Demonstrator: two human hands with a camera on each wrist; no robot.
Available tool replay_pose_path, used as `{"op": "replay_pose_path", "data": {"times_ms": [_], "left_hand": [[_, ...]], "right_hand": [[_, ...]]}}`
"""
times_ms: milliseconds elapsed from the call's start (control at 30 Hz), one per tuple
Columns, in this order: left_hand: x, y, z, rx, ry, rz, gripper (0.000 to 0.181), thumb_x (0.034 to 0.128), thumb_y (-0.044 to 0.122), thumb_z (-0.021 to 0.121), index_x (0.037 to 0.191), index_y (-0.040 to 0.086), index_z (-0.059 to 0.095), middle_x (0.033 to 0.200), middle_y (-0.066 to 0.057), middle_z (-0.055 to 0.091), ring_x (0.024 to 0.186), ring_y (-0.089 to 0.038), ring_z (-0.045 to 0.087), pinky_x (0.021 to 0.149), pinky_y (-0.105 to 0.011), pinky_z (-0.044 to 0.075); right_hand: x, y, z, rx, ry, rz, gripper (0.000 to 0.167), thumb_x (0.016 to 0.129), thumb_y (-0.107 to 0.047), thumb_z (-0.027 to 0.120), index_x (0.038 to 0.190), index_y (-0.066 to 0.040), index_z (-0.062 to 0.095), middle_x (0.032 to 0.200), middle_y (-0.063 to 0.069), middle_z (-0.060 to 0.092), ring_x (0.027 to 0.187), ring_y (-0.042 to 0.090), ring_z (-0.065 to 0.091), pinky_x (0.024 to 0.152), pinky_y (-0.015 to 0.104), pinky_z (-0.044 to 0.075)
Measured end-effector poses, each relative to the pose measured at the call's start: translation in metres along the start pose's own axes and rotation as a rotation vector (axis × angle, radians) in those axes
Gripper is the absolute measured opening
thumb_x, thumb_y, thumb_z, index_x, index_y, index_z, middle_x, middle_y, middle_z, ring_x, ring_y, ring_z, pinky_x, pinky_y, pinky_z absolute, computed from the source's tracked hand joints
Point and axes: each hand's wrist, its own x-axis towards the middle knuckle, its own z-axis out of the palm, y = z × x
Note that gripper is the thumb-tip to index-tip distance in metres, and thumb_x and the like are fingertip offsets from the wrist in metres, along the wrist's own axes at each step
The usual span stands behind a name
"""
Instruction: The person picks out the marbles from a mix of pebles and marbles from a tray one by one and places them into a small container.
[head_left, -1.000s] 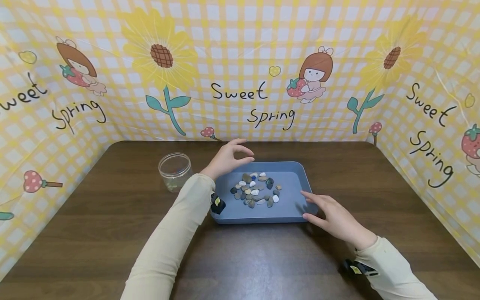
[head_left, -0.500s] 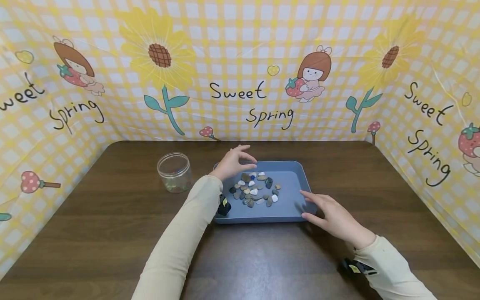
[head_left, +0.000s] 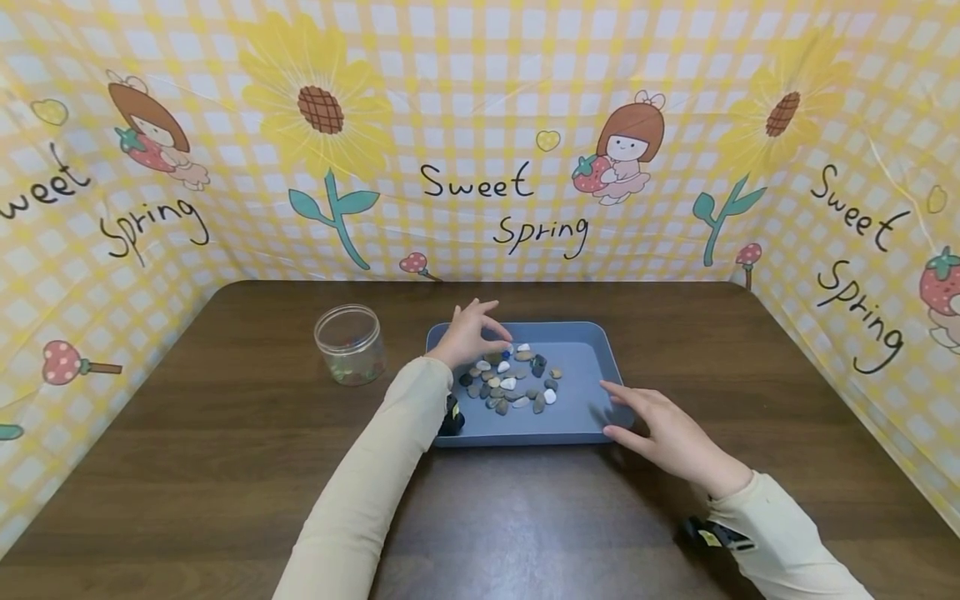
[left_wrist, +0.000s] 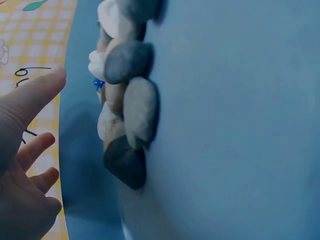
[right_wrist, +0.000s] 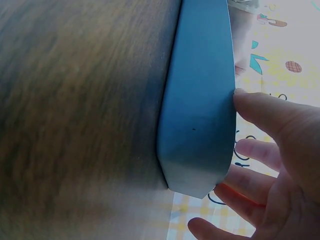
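A blue-grey tray [head_left: 581, 400] holds a loose cluster of grey, brown and white pebbles [head_left: 508, 384]. Over its back left part hovers my left hand [head_left: 467, 335], thumb and forefinger apart, close to a small blue bead [head_left: 507, 355]. In the left wrist view the blue bead [left_wrist: 99, 83] lies among the stones, and the thumb [left_wrist: 37, 97] is clear of it. A dark greenish piece [head_left: 538, 364] sits at the right of the pile. My right hand [head_left: 671, 433] rests at the tray's right edge, its fingers spread and touching the rim, as the right wrist view shows.
A clear open jar [head_left: 351, 346] stands left of the tray with a few small coloured bits at its bottom. The dark wooden table [head_left: 202, 442] is walled at the back and sides by a yellow checked cloth [head_left: 480, 83].
My left hand has moved right and down, from above the tray's back left edge to near the blue bead. The right hand has stayed at the rim.
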Motion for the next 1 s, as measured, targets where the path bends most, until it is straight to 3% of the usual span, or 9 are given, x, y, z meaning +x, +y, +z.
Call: {"op": "replay_pose_path", "data": {"times_ms": [567,1000], "left_hand": [[0.0001,0.0021,0.0051,0.145,-0.023,-0.024,0.012,0.0825,0.025,0.071,0.091,0.017,0.076,0.152,-0.007,0.032,0.146,-0.035,0.011,0.118,-0.051,-0.003],[0.0013,0.0015,0.0063,0.196,-0.025,-0.036,0.011,0.0809,0.024,0.073,0.088,0.016,0.076,0.152,-0.008,0.033,0.146,-0.034,0.012,0.119,-0.048,-0.002]], "right_hand": [[-0.0007,-0.0014,-0.0006,0.000,0.006,0.000,0.059,0.086,-0.029,0.066,0.138,-0.010,0.045,0.121,0.013,0.064,0.118,0.034,0.052,0.098,0.054,0.042],[-0.0009,-0.0012,-0.0006,-0.002,0.007,0.003,0.059,0.086,-0.030,0.066,0.138,-0.010,0.045,0.121,0.013,0.063,0.118,0.034,0.052,0.097,0.054,0.043]]}}
